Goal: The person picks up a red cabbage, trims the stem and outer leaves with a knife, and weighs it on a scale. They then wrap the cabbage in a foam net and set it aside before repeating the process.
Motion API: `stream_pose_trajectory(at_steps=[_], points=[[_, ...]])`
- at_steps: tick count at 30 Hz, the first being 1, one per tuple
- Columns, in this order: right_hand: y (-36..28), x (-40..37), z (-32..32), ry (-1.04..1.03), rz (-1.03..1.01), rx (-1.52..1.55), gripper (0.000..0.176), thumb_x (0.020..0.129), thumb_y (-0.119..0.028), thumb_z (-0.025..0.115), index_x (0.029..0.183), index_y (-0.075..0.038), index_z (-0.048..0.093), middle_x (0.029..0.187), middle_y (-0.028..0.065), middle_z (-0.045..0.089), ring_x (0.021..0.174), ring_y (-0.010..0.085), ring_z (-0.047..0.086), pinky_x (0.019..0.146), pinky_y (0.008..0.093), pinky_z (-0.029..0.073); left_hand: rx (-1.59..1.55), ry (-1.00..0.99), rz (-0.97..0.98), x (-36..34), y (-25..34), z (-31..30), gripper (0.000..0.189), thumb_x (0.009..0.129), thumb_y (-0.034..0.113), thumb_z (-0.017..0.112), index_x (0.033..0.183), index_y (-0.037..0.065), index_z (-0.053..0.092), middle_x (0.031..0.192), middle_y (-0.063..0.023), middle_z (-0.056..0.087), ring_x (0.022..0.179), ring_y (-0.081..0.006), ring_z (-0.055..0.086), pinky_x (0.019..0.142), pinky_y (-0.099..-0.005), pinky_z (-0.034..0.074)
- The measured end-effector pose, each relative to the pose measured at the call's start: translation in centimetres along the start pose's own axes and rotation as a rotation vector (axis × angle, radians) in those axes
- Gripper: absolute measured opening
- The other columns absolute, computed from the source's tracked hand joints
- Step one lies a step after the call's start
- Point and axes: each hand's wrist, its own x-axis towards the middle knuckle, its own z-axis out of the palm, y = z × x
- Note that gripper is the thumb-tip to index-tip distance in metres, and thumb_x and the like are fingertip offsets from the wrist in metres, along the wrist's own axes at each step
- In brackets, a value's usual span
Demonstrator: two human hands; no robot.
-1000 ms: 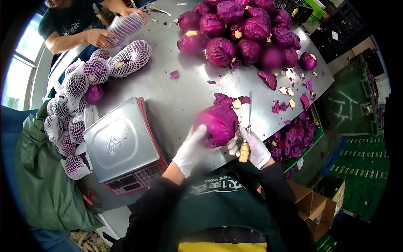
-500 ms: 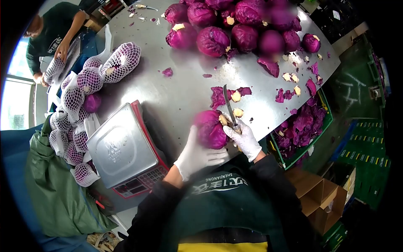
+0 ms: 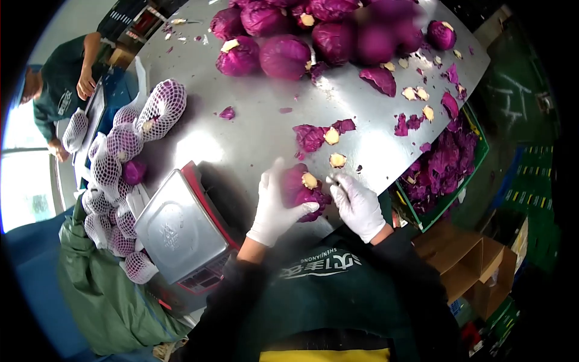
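Observation:
A purple cabbage with a pale cut stem end rests at the near side of the metal table, slightly blurred. My left hand, in a white glove, grips it from the left, with the thumb across its near side. Just right of the cabbage is my right hand, also gloved, its fingers curled together. What those fingers hold, if anything, is hidden; no knife blade shows. Beyond the cabbage lie a cut stem slice and a torn purple leaf.
Purple cabbages are heaped at the table's far side. Net-wrapped cabbages and a scale stand at left. A green crate of leaves is at right, near a cardboard box. A co-worker stands far left.
The knife blade that stuck up from my right hand no longer shows. The cabbage has turned, bringing its cut stem end upward. My left hand has moved up along its left side.

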Motion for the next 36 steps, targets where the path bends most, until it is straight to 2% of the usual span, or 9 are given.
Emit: stream_pose_trajectory(at_steps=[6, 12, 21, 25, 29, 31, 32, 35, 36], points=[[-0.1, -2.3, 0.7, -0.057, -0.199, -0.441, 0.018, 0.088, -0.013, 0.057, 0.105, -0.007, 0.052, 0.075, 0.0122, 0.056, 0.061, 0.0322, 0.06, 0.05, 0.042, 0.049, 0.053, -0.022, 0.027, 0.4, 0.1, 0.2, 0.109, 0.06, 0.027, 0.092, 0.146, 0.003, 0.029, 0.126, -0.0156, 0.04, 0.121, -0.0297, 0.044, 0.104, -0.0395, 0.04], [-1.1, -2.6, 0.6, -0.233, -0.036, -0.488, 0.019, 0.09, -0.012, 0.054, 0.108, -0.005, 0.053, 0.09, 0.0142, 0.058, 0.066, 0.0323, 0.062, 0.053, 0.0423, 0.05, 0.027, -0.064, -0.05, 1.2, 2.1, -0.2, 0.105, 0.062, 0.027, 0.091, 0.143, -0.001, 0.031, 0.124, -0.0162, 0.04, 0.117, -0.0286, 0.045, 0.103, -0.0386, 0.039], [-0.6, -1.1, 1.4, -0.198, -0.006, -0.654, 0.008, 0.088, -0.011, 0.05, 0.096, -0.008, 0.049, 0.073, 0.0104, 0.059, 0.058, 0.0252, 0.067, 0.047, 0.0352, 0.053, 0.076, -0.006, -0.101, 0.8, 1.3, 1.0, 0.099, 0.065, 0.029, 0.09, 0.139, -0.005, 0.034, 0.123, -0.0179, 0.042, 0.114, -0.0297, 0.047, 0.101, -0.0391, 0.041], [-0.2, -0.7, 1.4, -0.16, 0.007, -0.64, 0.009, 0.089, -0.011, 0.049, 0.098, -0.009, 0.05, 0.073, 0.0117, 0.06, 0.059, 0.0293, 0.066, 0.05, 0.0398, 0.054, 0.063, 0.059, -0.091, 0.8, 1.1, 1.6, 0.099, 0.062, 0.029, 0.089, 0.136, -0.006, 0.033, 0.121, -0.0234, 0.046, 0.112, -0.0373, 0.044, 0.097, -0.0454, 0.04], [0.5, -0.2, 1.2, -0.243, 0.039, -0.547, 0.035, 0.089, -0.011, 0.049, 0.123, -0.002, 0.051, 0.086, 0.0177, 0.064, 0.069, 0.0348, 0.065, 0.06, 0.0461, 0.052, 0.046, 0.096, -0.118, 0.9, 1.1, 2.0, 0.097, 0.063, 0.031, 0.088, 0.135, -0.005, 0.034, 0.121, -0.0235, 0.046, 0.113, -0.0376, 0.044, 0.097, -0.0452, 0.04], [1.3, -0.5, 1.8, -0.103, -0.083, -0.56, 0.021, 0.089, -0.011, 0.048, 0.109, -0.005, 0.053, 0.081, 0.0157, 0.063, 0.067, 0.0337, 0.066, 0.059, 0.0448, 0.053, -0.017, 0.109, -0.141, 0.8, 1.1, 2.2, 0.095, 0.062, 0.031, 0.088, 0.134, -0.003, 0.037, 0.12, -0.0227, 0.046, 0.113, -0.0375, 0.044, 0.098, -0.046, 0.038], [2.1, -0.3, 2.2, -0.03, -0.146, -0.569, 0.015, 0.09, -0.011, 0.048, 0.102, -0.007, 0.053, 0.078, 0.0148, 0.063, 0.066, 0.0331, 0.066, 0.058, 0.0441, 0.053, 0.061, 0.119, -0.043, 0.4, 1.7, 2.4, 0.095, 0.062, 0.031, 0.089, 0.133, -0.003, 0.037, 0.121, -0.0222, 0.045, 0.114, -0.0374, 0.044, 0.099, -0.0458, 0.037], [4.5, 1.2, 1.2, -0.11, 0.089, -0.539, 0.021, 0.089, -0.014, 0.051, 0.108, -0.007, 0.052, 0.076, 0.0199, 0.065, 0.071, 0.0387, 0.066, 0.063, 0.05, 0.052, 0.224, 0.161, 0.263, -2.5, 2.5, 2.7, 0.096, 0.06, 0.033, 0.09, 0.131, -0.001, 0.036, 0.121, -0.0226, 0.043, 0.115, -0.0405, 0.04, 0.103, -0.0471, 0.033], [3.3, 1.3, 0.7, -0.098, 0.094, -0.526, 0.023, 0.089, -0.016, 0.052, 0.111, -0.007, 0.051, 0.075, 0.0207, 0.065, 0.071, 0.04, 0.066, 0.064, 0.0519, 0.051, 0.206, 0.201, 0.225, -3.0, 1.8, 3.0, 0.09, 0.064, 0.028, 0.088, 0.132, 0.0, 0.036, 0.124, -0.0196, 0.044, 0.116, -0.0345, 0.043, 0.103, -0.0448, 0.036]])
